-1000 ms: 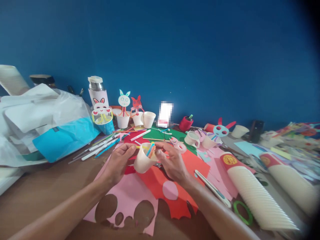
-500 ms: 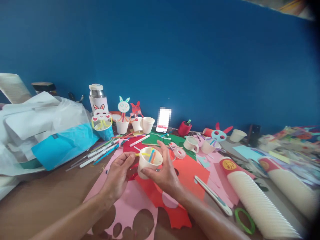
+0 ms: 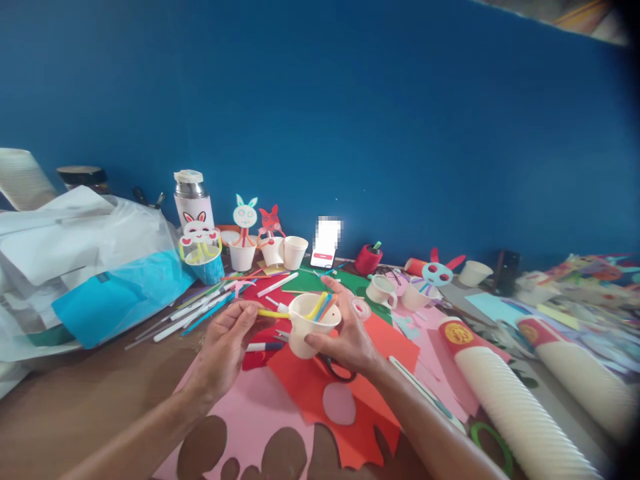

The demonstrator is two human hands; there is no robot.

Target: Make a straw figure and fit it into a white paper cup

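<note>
My right hand (image 3: 347,327) is wrapped around a white paper cup (image 3: 304,340), holding it up over the coloured paper. Yellow, blue and orange straws (image 3: 323,307) show inside the cup. My left hand (image 3: 233,337) pinches the outer part of a yellow straw (image 3: 273,313) that sticks out through the cup's left side. Below the cup lie red paper (image 3: 300,383) and pink paper (image 3: 250,407) with round holes cut out. Scissors (image 3: 343,372) lie partly hidden under the cup and my right hand, beside a marker (image 3: 264,347).
Rabbit-faced cups (image 3: 245,252) stand along the blue wall, with a phone (image 3: 326,243) near them. Several pens (image 3: 195,307) lie at left by a plastic bag (image 3: 125,267). A utility knife (image 3: 425,390), green tape (image 3: 493,443) and stacked cups (image 3: 515,400) are at right.
My left hand has moved left from the cup, and more of the yellow straw now shows outside it. The cup has shifted slightly right with my right hand.
</note>
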